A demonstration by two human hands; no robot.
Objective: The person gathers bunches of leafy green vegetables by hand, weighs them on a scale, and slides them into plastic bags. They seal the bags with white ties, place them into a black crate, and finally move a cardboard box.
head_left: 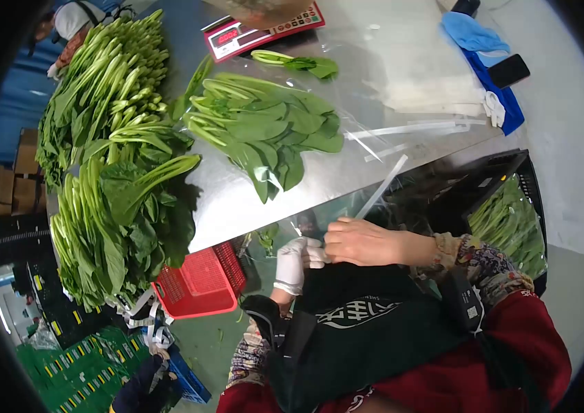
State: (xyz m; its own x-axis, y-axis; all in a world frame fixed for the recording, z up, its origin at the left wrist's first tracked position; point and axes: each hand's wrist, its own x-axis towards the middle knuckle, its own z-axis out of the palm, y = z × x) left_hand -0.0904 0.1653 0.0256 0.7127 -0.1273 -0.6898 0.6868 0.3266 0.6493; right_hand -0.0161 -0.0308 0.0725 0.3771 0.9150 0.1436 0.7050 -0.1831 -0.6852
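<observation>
My left hand [293,265], in a white glove, is closed in front of my apron with its fingers curled. Beside it and touching it, my bare right hand [357,241] is closed as well. Both appear to pinch a clear plastic bag [392,219], whose film is hard to see; a white strip [383,186] runs up from the right fingers. Just beyond, a bunch of leafy greens [271,120] lies on clear film on the metal table [226,213]. A single loose stalk [299,63] rests behind it.
A large pile of greens [109,103] covers the table's left side. At the back sits a red scale [264,31], partly hidden. Clear bags [430,82], a phone [509,71] and cloths lie right. A red basket [199,282] and a black crate [529,179] stand below.
</observation>
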